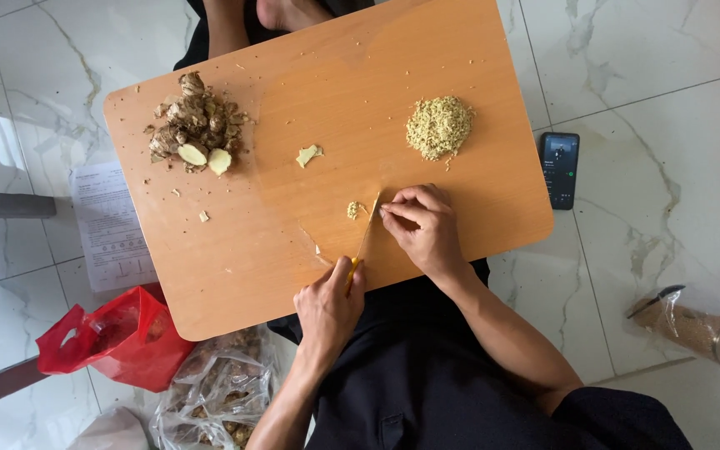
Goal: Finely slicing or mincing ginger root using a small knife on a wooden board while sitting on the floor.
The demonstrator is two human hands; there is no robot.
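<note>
My left hand (328,307) is closed around the yellow handle of a knife (366,236) whose blade lies on the wooden table top (477,50). My right hand (423,223) presses its fingertips on the blade's tip end. A small heap of chopped ginger bits (353,209) sits just left of the blade. One ginger slice (308,154) lies further up. A larger mound of minced ginger (437,127) is at the upper right, and a pile of whole ginger roots (193,125) with cut pieces at the upper left.
A dark phone (559,169) lies on the marble floor right of the table. A printed sheet (110,225), a red plastic bag (118,333) and a clear bag of roots (218,392) are at the left. Another clear bag (702,327) lies at the right. Another person's leg (289,12) shows beyond the table.
</note>
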